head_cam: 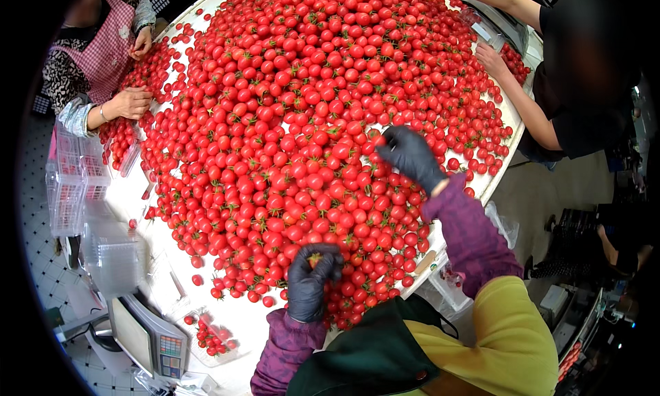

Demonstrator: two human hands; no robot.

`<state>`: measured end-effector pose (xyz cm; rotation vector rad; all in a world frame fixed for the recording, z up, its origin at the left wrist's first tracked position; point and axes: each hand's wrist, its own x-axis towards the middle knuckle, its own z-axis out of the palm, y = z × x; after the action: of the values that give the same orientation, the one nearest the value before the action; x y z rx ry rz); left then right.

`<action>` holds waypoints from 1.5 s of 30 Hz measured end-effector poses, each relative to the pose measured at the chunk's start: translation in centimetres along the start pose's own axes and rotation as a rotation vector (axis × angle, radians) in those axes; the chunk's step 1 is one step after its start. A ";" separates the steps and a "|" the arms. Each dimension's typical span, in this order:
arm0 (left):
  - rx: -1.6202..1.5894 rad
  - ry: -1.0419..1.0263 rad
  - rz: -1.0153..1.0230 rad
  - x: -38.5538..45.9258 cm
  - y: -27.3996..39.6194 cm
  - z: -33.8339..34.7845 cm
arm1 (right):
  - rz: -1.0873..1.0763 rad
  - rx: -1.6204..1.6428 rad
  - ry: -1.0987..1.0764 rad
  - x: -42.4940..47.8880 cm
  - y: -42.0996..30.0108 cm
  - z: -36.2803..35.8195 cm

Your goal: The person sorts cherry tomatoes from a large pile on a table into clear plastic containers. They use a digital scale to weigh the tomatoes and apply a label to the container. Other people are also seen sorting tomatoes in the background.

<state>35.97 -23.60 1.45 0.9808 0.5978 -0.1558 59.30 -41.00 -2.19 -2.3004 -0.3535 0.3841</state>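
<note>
A broad heap of red cherry tomatoes (278, 107), many with green calyxes, covers most of the white table (154, 264) before me. My left hand (311, 282), in a black glove, is at the near edge of the heap, fingers curled around a cherry tomato (314, 260) with its calyx end showing. Farther out to the right, my gloved right hand (414, 156) is over the heap, a red cherry tomato (379, 139) at its fingertips. At the near left lies a clear plastic punnet (209, 357) with several tomatoes in it.
A weighing scale (149, 339) stands at the lower left, beside stacked clear plastic punnets (113, 257). Across to the left, a person in a checked apron (105, 61) handles tomatoes. Another person's hand (492, 61) rests near the heap at the right, by a second device (497, 22).
</note>
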 end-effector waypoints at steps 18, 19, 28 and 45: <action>-0.220 0.021 0.013 1.1 1.9 0.6 | -0.278 -0.645 -0.083 7.8 -2.2 1.6; -0.243 -0.015 0.010 1.1 1.6 0.2 | -0.243 -0.628 -0.077 7.6 -2.4 1.3; -0.305 -0.056 -0.067 1.2 1.1 0.1 | -0.498 0.098 -0.301 -4.1 -6.0 3.0; -0.444 -0.072 -0.073 0.9 1.1 -1.4 | -0.393 -0.481 0.028 11.7 -7.0 6.7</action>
<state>36.57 -21.70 1.15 0.5217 0.5712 -0.1156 66.57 -27.72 -3.45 -2.6092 -0.9509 0.0684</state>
